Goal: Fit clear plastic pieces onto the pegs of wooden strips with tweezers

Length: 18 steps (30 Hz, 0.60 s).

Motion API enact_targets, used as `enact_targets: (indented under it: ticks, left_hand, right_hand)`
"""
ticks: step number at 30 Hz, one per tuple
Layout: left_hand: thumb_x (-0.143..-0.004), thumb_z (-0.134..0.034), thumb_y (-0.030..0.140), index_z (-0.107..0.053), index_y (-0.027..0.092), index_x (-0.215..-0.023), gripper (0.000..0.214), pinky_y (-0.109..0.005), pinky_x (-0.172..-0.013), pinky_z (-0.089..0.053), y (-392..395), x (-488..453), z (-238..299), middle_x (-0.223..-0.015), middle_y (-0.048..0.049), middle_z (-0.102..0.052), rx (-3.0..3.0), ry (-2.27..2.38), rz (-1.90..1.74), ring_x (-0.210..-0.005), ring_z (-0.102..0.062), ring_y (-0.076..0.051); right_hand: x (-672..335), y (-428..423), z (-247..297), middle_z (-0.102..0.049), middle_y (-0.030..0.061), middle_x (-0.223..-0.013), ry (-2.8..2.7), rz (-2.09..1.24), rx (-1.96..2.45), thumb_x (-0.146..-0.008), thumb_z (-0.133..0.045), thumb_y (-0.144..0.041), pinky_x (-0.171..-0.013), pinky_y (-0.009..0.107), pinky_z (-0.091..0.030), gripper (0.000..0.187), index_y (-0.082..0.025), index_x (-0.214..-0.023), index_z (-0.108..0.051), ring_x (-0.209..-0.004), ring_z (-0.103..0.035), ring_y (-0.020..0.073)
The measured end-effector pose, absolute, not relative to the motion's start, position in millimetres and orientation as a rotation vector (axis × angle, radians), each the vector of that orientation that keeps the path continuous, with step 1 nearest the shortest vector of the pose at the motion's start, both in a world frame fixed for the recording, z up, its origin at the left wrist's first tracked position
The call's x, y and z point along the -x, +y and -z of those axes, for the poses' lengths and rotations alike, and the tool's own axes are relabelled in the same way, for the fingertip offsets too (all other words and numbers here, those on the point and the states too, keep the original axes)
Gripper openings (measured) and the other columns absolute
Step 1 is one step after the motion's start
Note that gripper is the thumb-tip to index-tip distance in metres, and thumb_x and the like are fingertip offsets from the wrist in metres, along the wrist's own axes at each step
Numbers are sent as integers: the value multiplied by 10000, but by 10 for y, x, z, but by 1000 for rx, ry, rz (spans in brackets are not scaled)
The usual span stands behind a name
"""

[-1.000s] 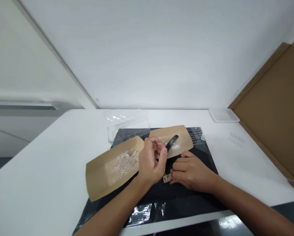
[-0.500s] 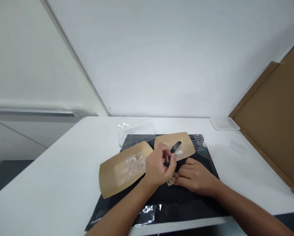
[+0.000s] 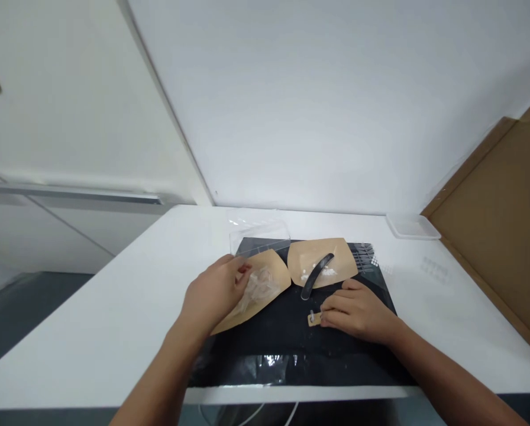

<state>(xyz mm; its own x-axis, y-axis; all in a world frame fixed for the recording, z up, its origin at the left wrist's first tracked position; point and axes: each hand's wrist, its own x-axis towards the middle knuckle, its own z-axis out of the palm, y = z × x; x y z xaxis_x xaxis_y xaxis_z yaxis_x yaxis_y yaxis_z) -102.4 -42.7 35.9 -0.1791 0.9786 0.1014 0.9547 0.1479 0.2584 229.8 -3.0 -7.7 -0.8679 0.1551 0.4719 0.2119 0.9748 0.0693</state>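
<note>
My left hand [image 3: 218, 290] is over the left kraft paper tray [image 3: 278, 266], which holds a heap of small clear plastic bags [image 3: 260, 284]. Its fingers are curled together at the tray, and whatever may be between them is hidden. Pressed to the black mat [image 3: 274, 337], my right hand [image 3: 358, 312] grips a small kraft card [image 3: 314, 320] by its right end. A small pale piece stands on the card's left end. A curved black tool [image 3: 317, 276], perhaps tweezers, lies across the right kraft tray [image 3: 298, 254], its near end on the mat. White bits lie in that tray.
Behind the trays stands a clear plastic box [image 3: 260, 232]. Dark strips [image 3: 363, 257] and a sheet of white dots [image 3: 375, 261] lie at the mat's right. A shallow translucent tray [image 3: 412, 227] sits by the wall, beside a large cardboard panel [image 3: 500, 236].
My left hand has let go of the black tool, now on the right tray, and moved left to the plastic bags. My right hand stays at the card. The view has shifted slightly.
</note>
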Motion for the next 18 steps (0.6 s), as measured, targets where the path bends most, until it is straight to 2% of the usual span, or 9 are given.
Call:
enact_targets:
  ticks: [2,5,9,12,18]
  left_hand:
    - [-1005,-434,367,-758,268,-1125,359,-324,-639,-429,-388,1080,-302,-1146,-91,-719,-1994,2296,-296,-925,-702,-268]
    - [-1028,-376,348,-754,305,-1194,415,-326,-648,-423,-348,1061,-268,-1131,-88,-710,-2015,2271,-171,-939,-705,-276]
    - [-1042,-354,369,-768,273,-1104,430,-338,-663,-434,-341,1008,-277,-1112,-105,-711,-2013,2315,-60,-952,-709,-295]
    - [-1024,-411,418,-769,244,-1041,399,-342,-678,-456,-348,1009,-269,-1115,-118,-723,-2004,2312,-32,-949,-713,-304]
    - [-998,-435,333,-737,225,-1065,328,-334,-706,-482,-341,1055,-191,-1190,-118,-725,-2014,2267,-82,-955,-717,-277]
  right_hand:
    - [-2300,-28,85,-774,-12,-992,-2656,137,270,-1092,-585,-260,-728,344,-304,195,-214,-923,-672,-764,-612,115]
    - [-2313,-22,90,-769,-19,-995,-2647,118,285,-1090,-595,-277,-748,343,-302,207,-209,-910,-671,-779,-611,111]
    - [-2334,-11,87,-766,-40,-972,-2627,63,321,-1089,-609,-307,-795,344,-310,222,-209,-895,-658,-791,-615,108]
    - [-2342,-3,90,-766,-40,-981,-2641,30,308,-1091,-605,-322,-801,343,-309,210,-213,-921,-664,-804,-615,105]
    - [-2369,20,98,-760,-32,-1017,-2652,1,344,-1091,-601,-379,-838,339,-321,216,-216,-961,-658,-803,-608,110]
